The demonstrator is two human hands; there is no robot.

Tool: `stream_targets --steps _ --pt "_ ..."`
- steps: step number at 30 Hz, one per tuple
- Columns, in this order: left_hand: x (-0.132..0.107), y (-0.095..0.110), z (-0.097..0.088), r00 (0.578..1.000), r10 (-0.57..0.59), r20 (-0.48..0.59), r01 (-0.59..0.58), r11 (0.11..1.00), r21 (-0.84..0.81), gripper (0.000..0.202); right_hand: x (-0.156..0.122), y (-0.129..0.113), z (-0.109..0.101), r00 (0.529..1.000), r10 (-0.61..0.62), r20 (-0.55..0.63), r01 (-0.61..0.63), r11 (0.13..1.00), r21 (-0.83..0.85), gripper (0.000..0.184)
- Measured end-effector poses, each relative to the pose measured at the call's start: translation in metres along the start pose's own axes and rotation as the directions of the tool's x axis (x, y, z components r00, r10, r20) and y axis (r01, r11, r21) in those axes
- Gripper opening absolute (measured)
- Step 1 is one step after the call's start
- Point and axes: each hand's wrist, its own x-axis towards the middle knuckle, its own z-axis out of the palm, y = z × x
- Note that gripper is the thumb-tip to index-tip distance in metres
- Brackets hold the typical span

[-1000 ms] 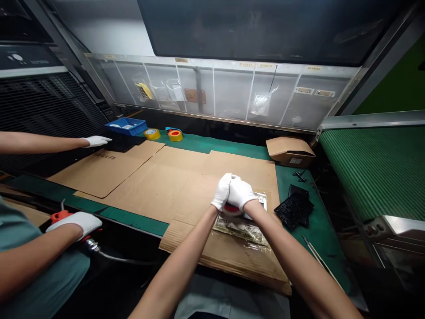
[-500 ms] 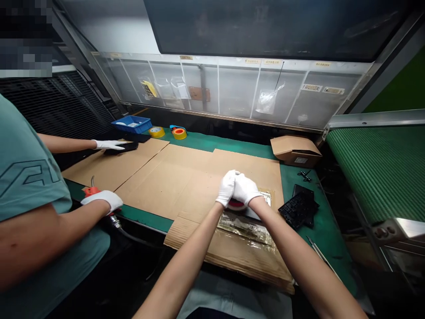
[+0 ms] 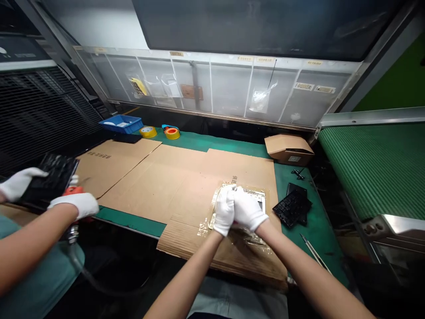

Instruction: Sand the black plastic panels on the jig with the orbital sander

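Observation:
My left hand point(image 3: 225, 207) and my right hand point(image 3: 247, 207), both in white gloves, are pressed together over the taped patch of a cardboard sheet. Their fingers are closed around something mostly hidden; only a sliver of red shows below the palms. Under and around them lies a flat piece with a white and grey surface point(image 3: 260, 200), framed by shiny clear tape point(image 3: 254, 238). Right of my hands, black plastic parts point(image 3: 292, 206) overlap on the green mat, with tweezers point(image 3: 314, 252) nearer to me.
At left, a co-worker's gloved hands hold a black panel point(image 3: 55, 175) and a red air gun point(image 3: 73, 190) with a hose. Along the back are a blue bin point(image 3: 122, 125), yellow tape rolls point(image 3: 148, 131) and a cardboard box point(image 3: 289, 149). A green conveyor belt point(image 3: 375, 168) runs at right.
My hands stay together but have tilted and drawn slightly nearer; the red and white round thing beneath them is now mostly covered. The co-worker has lifted a black panel off the cardboard toward the left.

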Motion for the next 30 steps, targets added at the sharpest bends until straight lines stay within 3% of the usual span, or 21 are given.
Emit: stream_targets --steps 3,5,9,12,15,17,19,21,23,26,30 --pt "0.036 -0.003 0.001 1.000 0.010 0.014 -0.010 1.000 0.001 0.037 0.035 0.027 -0.014 0.972 0.227 -0.056 -0.227 0.974 0.004 0.040" --pt "0.032 -0.008 -0.008 1.000 0.010 -0.002 -0.010 1.000 0.016 0.037 0.046 0.054 -0.019 0.928 0.362 -0.088 -0.362 0.932 0.022 0.043" --pt "-0.023 -0.036 -0.036 0.999 0.017 -0.041 -0.013 0.994 0.105 0.033 0.044 0.109 -0.023 0.878 0.466 -0.107 -0.465 0.885 0.039 0.046" --pt "-0.063 -0.056 -0.046 0.997 0.029 -0.073 -0.017 0.987 0.157 0.028 0.034 0.129 -0.031 0.876 0.470 -0.106 -0.471 0.882 0.018 0.056" --pt "-0.083 -0.061 -0.046 0.990 0.053 -0.128 -0.033 0.987 0.158 0.029 0.024 0.116 -0.031 0.899 0.414 -0.139 -0.425 0.904 -0.055 0.079" --pt "-0.089 -0.060 -0.046 0.987 0.054 -0.150 -0.030 0.988 0.153 0.030 0.019 0.091 -0.019 0.949 0.289 -0.127 -0.302 0.947 -0.105 0.090" --pt "-0.095 -0.060 -0.048 0.987 0.023 -0.161 0.001 0.989 0.146 0.031 0.014 0.064 -0.001 0.996 0.090 -0.008 -0.090 0.991 -0.099 0.097" --pt "-0.101 -0.061 -0.051 0.982 -0.040 -0.183 0.061 0.992 0.109 0.033 0.012 0.042 0.016 0.991 -0.054 0.123 0.059 0.997 -0.042 0.097" --pt "-0.105 -0.062 -0.053 0.970 -0.122 -0.209 0.132 0.991 0.035 0.040 0.013 0.032 0.026 0.979 -0.093 0.179 0.092 0.996 0.016 0.097" --pt "-0.103 -0.057 -0.051 0.945 -0.254 -0.207 0.232 0.965 -0.126 0.058 0.015 0.035 0.027 0.986 -0.099 0.133 0.089 0.993 0.081 0.097" --pt "-0.083 -0.030 -0.038 0.915 -0.399 -0.061 0.337 0.839 -0.427 0.098 0.013 0.038 0.010 1.000 -0.028 0.013 0.025 0.981 0.191 0.100"
